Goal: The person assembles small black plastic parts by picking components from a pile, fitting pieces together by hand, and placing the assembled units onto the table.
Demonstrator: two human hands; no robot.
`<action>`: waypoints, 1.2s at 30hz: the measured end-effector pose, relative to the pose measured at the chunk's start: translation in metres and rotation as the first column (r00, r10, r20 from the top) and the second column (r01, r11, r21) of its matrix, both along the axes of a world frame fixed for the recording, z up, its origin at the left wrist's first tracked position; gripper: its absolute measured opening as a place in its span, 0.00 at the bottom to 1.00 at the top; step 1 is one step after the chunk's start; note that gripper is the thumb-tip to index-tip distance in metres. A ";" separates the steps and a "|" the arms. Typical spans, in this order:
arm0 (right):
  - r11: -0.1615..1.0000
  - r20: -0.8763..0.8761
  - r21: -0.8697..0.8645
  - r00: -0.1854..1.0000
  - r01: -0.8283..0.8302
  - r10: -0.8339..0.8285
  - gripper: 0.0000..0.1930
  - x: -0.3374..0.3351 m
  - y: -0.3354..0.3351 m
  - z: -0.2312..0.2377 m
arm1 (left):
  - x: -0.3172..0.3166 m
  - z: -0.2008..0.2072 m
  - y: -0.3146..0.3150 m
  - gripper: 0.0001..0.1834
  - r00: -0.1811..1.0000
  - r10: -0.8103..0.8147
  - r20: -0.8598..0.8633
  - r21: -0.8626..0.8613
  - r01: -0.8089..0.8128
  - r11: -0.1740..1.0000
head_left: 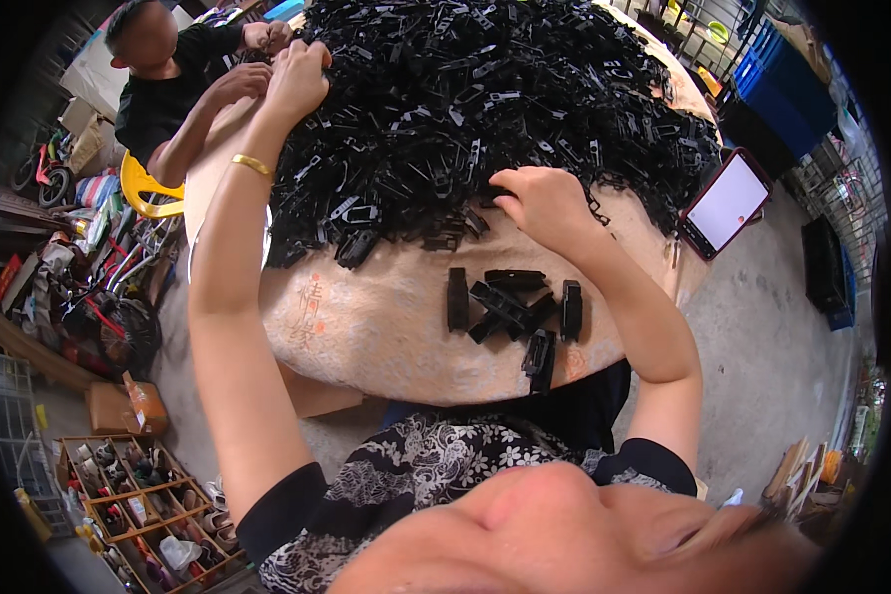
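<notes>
A large heap of small black plastic parts [445,119] covers most of the cloth-topped table [366,342]. My left hand [302,81] reaches to the heap's far left edge, close beside a co-worker's hands. Its fingers are curled down, and whatever they hold is hidden. At the heap's near right edge, my right hand [549,206] has its fingers bent in toward the black parts. What lies between those fingertips is too dark to make out. In front of me sits a small group of black blocky parts [505,305], some stacked across one another.
Across the far left, a person [158,89] in a dark top works at the heap's edge near a yellow chair [147,188]. A phone [728,203] with a lit screen stands at the table's right edge. A wooden shoe rack [139,505] is at lower left.
</notes>
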State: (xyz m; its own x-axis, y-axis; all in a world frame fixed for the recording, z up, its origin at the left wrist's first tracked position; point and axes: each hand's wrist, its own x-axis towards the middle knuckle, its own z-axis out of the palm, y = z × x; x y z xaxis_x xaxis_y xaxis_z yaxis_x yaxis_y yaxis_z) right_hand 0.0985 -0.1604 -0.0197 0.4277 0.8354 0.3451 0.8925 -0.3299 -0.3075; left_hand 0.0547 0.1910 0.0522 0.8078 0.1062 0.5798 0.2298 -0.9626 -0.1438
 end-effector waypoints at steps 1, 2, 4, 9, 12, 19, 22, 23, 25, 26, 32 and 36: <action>0.999 0.003 0.050 1.000 -0.004 0.004 0.10 0.000 0.000 -0.001 | 0.005 0.000 -0.005 0.07 1.000 0.001 0.002 -0.002 -0.001 1.000; 0.999 0.005 0.047 1.000 -0.004 0.004 0.10 0.000 0.000 -0.001 | 0.011 0.002 -0.009 0.06 0.996 0.024 0.081 -0.085 -0.017 0.996; 0.995 0.009 0.101 1.000 -0.003 0.002 0.08 0.001 0.001 0.001 | 0.021 0.004 -0.014 0.06 0.980 0.007 0.197 -0.134 0.020 0.991; 0.994 0.011 0.112 1.000 0.007 -0.008 0.08 0.001 0.002 0.001 | 0.048 -0.007 -0.022 0.11 0.975 -0.126 0.184 -0.524 0.205 0.827; 0.995 -0.015 0.101 1.000 0.023 -0.022 0.07 0.002 0.001 0.000 | 0.046 -0.015 -0.039 0.12 0.939 -0.225 -0.261 -0.319 0.136 0.938; 0.964 -0.049 0.265 0.999 -0.008 0.022 0.04 -0.002 0.002 0.008 | 0.034 -0.034 -0.048 0.13 0.922 0.030 -0.385 0.108 0.013 0.994; 0.919 -0.228 0.393 0.972 0.044 0.051 0.04 0.009 0.000 0.012 | 0.032 -0.028 -0.055 0.15 0.929 -0.034 -0.370 0.093 0.073 0.993; 0.919 -0.229 0.391 0.972 0.047 0.048 0.04 0.011 0.000 0.014 | 0.031 -0.028 -0.057 0.14 0.958 -0.080 -0.274 0.064 0.102 0.993; 0.904 -0.504 0.400 0.860 0.153 0.077 0.05 0.014 -0.001 0.016 | 0.026 -0.028 -0.063 0.14 0.977 -0.126 -0.174 0.037 0.134 0.990; 0.900 -0.570 0.399 0.816 0.175 0.094 0.08 0.016 0.000 0.015 | 0.024 -0.028 -0.067 0.13 0.975 -0.222 0.031 -0.094 0.224 0.970; 0.848 -0.863 0.420 0.431 0.323 0.263 0.10 0.001 0.000 0.026 | -0.017 -0.028 -0.138 0.24 0.926 -0.234 0.297 -0.929 0.336 0.152; 0.838 -0.835 0.476 0.435 0.267 0.336 0.09 -0.002 0.005 0.016 | -0.040 -0.041 -0.171 0.21 0.902 -0.259 0.346 -0.923 0.278 -0.266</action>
State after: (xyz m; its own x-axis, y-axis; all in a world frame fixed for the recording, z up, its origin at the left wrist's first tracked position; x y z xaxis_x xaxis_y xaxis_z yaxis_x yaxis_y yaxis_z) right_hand 0.0962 -0.1549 -0.0032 0.7056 0.6956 0.1356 0.0358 0.1561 -0.9871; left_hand 0.0143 0.0201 0.0116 0.9500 0.3007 0.0839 -0.1076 0.0630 0.9922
